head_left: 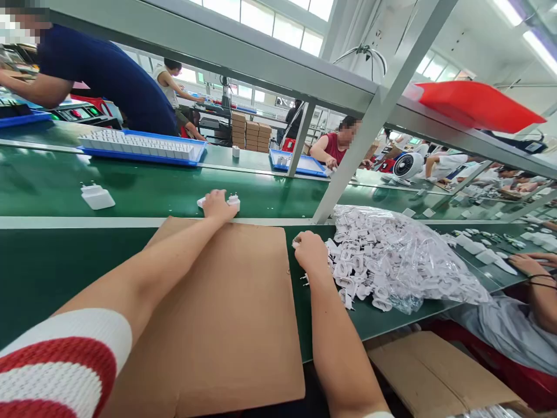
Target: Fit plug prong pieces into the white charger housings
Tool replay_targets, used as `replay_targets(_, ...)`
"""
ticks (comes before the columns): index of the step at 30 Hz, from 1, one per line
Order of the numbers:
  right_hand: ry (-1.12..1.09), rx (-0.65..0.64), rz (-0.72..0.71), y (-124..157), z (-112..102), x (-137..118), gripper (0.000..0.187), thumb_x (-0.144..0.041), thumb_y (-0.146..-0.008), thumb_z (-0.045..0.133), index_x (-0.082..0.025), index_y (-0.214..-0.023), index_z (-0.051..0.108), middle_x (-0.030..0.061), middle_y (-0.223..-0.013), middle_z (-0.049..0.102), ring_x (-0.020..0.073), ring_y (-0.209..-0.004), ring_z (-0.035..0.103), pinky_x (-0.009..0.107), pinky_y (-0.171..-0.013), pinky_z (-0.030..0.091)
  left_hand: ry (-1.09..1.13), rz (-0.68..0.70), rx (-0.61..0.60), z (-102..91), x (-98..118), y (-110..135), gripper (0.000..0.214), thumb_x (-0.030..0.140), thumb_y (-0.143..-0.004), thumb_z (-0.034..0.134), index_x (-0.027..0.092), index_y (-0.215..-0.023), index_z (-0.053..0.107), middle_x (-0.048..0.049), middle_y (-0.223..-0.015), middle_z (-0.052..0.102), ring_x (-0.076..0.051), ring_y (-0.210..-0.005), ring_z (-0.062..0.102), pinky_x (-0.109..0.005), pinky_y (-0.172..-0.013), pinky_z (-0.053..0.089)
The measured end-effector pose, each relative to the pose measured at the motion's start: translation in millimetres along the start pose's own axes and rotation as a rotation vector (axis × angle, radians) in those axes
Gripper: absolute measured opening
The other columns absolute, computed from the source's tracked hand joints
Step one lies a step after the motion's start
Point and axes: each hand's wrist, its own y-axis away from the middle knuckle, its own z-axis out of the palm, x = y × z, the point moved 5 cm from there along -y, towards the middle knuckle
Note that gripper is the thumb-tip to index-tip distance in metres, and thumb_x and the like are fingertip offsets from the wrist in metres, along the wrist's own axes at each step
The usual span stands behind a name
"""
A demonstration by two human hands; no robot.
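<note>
My left hand (219,205) reaches over the green belt, its fingers curled around a white plug charger (234,201) with two upright pins. White casing also shows on the far left of that hand; whether it is the same piece is hidden. My right hand (311,251) is closed in a pinch beside the heap of white plug parts (354,255), and a bit of a small white plug part (296,242) shows at its fingertips. Between my arms lies a brown cardboard sheet (243,302). Another white charger (97,197) rests on the belt to the left, pins up.
A clear plastic bag (418,261) spills the plug parts. Across the belt (161,194) stand a blue tray of white pieces (139,145) and another blue tray (300,162). A slanted metal post (348,162) rises ahead. A co-worker's hand (528,264) is at right; an open carton (439,371) sits below.
</note>
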Motion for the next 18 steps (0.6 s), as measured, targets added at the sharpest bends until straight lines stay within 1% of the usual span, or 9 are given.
replay_targets(2,-0.182,0.052,0.035,-0.3,-4.6,-7.9,0.015,-0.022,-0.085,0.057,-0.021,-0.089,0.071,0.0116,-0.098,0.071,0.0247,-0.088,0.066,0.039,-0.08,0.052,-0.071,-0.067,0.12,-11.6,-17.4,-5.7,0.079,0.033,-0.078,0.067,0.01,-0.148,0.039,-0.0223,-0.161,0.028,-0.041,-0.147,0.023,-0.053,-0.119,0.019)
replay_targets(3,-0.313,0.065,0.063,-0.2,-5.6,-12.3,0.014,-0.026,-0.085,0.058,-0.021,-0.09,0.07,0.0092,-0.098,0.072,0.023,-0.086,0.067,0.038,-0.08,0.052,-0.101,-0.112,0.135,-16.7,-28.2,-10.5,0.08,0.033,-0.078,0.068,0.009,-0.148,0.039,-0.0231,-0.162,0.025,-0.041,-0.149,0.019,-0.054,-0.12,0.018)
replay_targets(6,-0.694,0.023,0.173,1.5,-0.6,-25.9,0.019,-0.038,-0.078,0.068,-0.021,-0.086,0.068,0.0042,-0.088,0.073,0.0189,-0.073,0.067,0.035,-0.072,0.055,-0.114,-0.215,0.018,-27.0,-59.7,-26.5,0.062,0.031,-0.075,0.071,0.005,-0.129,0.056,-0.0284,-0.147,0.044,-0.045,-0.141,0.033,-0.056,-0.115,0.028)
replay_targets(8,-0.894,-0.045,0.244,3.5,7.0,-34.5,0.026,-0.041,-0.07,0.077,-0.02,-0.081,0.067,0.0036,-0.084,0.073,0.0175,-0.068,0.066,0.034,-0.068,0.057,-0.073,-0.213,-0.026,-35.0,-70.7,-30.9,0.05,0.029,-0.074,0.072,0.007,-0.118,0.062,-0.0261,-0.134,0.056,-0.043,-0.131,0.045,-0.054,-0.11,0.035)
replay_targets(10,-1.099,-0.117,0.296,5.7,14.8,-42.0,0.031,-0.037,-0.061,0.084,-0.019,-0.078,0.065,0.0034,-0.083,0.073,0.0174,-0.071,0.067,0.035,-0.069,0.06,-0.036,-0.185,-0.013,-43.6,-72.2,-24.6,0.051,0.031,-0.076,0.072,0.01,-0.122,0.06,-0.0212,-0.134,0.058,-0.037,-0.127,0.051,-0.047,-0.108,0.04)
replay_targets(12,-1.287,-0.17,0.323,7.7,20.1,-48.0,0.037,-0.029,-0.053,0.088,-0.019,-0.079,0.064,0.0037,-0.086,0.074,0.019,-0.079,0.07,0.035,-0.074,0.062,0.126,-0.137,-0.008,-49.4,-65.3,-5.1,0.056,0.033,-0.079,0.072,0.014,-0.129,0.054,-0.0163,-0.136,0.058,-0.029,-0.122,0.057,-0.038,-0.103,0.046)
replay_targets(14,-1.418,-0.216,0.331,9.9,22.9,-52.8,0.045,-0.022,-0.05,0.089,-0.019,-0.087,0.065,0.0042,-0.092,0.075,0.021,-0.087,0.072,0.036,-0.077,0.062,0.431,-0.087,-0.083,-50.3,-52.9,26.9,0.062,0.034,-0.079,0.074,0.017,-0.133,0.048,-0.0132,-0.133,0.062,-0.025,-0.115,0.062,-0.034,-0.098,0.05)
replay_targets(16,-1.488,-0.297,0.331,13.4,25.0,-58.3,0.053,-0.019,-0.051,0.088,-0.02,-0.099,0.067,0.0053,-0.097,0.076,0.0225,-0.092,0.073,0.035,-0.078,0.062,0.72,-0.036,-0.253,-47.1,-36.5,67.5,0.07,0.037,-0.075,0.079,0.02,-0.134,0.046,-0.0116,-0.131,0.063,-0.024,-0.113,0.065,-0.035,-0.097,0.052)
replay_targets(18,-1.496,-0.4,0.324,18.3,26.4,-65.2,0.053,-0.022,-0.055,0.088,-0.019,-0.104,0.069,0.0065,-0.099,0.077,0.0221,-0.093,0.074,0.033,-0.077,0.061,0.849,0.037,-0.413,-43.5,-20.1,109.5,0.077,0.041,-0.069,0.084,0.022,-0.134,0.047,-0.0107,-0.134,0.062,-0.024,-0.112,0.066,-0.036,-0.097,0.053)
